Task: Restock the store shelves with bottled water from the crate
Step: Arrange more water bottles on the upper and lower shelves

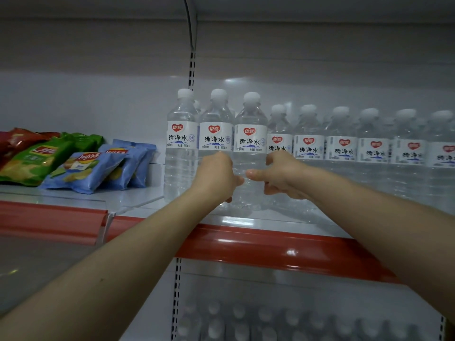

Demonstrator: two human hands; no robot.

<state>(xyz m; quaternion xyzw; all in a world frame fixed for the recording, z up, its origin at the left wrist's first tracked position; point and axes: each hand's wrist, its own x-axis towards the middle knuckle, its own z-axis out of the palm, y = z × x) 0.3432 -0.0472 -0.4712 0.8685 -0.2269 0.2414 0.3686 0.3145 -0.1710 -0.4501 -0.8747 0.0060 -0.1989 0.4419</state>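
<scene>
Three clear water bottles with white caps stand in a front row on the white shelf (246, 219): the first bottle (181, 134), the second bottle (216, 129) and the third bottle (250, 134). My left hand (216, 178) is curled round the lower body of the second bottle, and its thumb reaches across to the third. My right hand (280, 174) grips the third bottle from its right side, thumb in front. The two thumbs almost meet. A back row of bottles (341, 143) runs off to the right. The crate is out of view.
Blue chip bags (88, 171) and a green chip bag (41, 158) lie on the shelf to the left. A red price rail (283, 252) edges the shelf front. More water bottles (236, 321) stand on the shelf below. A slotted upright (192, 67) rises behind the first bottle.
</scene>
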